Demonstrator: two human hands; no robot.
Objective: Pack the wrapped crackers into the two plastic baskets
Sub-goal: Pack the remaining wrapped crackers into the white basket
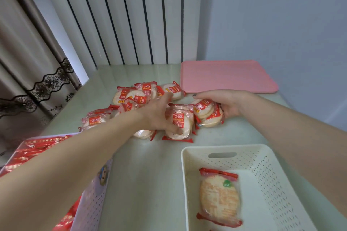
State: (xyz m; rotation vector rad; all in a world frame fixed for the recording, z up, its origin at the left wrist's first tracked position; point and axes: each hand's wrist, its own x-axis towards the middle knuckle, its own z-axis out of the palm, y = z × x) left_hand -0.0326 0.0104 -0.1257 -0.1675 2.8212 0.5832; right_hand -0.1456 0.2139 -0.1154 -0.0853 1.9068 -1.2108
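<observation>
Both hands reach into the cracker pile [150, 103] on the bench [150, 174]: left hand [159, 116] holds one pack [179, 122], right hand [225, 103] cups a stack [208, 112]. One pack lies in the white basket [262, 165].

Bare desk [150, 174] strip between the pink basket [93, 199] at left and the white basket [262, 167] at right, open up to the cracker pile [142, 99]. Both forearms cross above the baskets. Pink tray [227, 77] blocks far right; wall and curtain [28, 73] close the back and left.
</observation>
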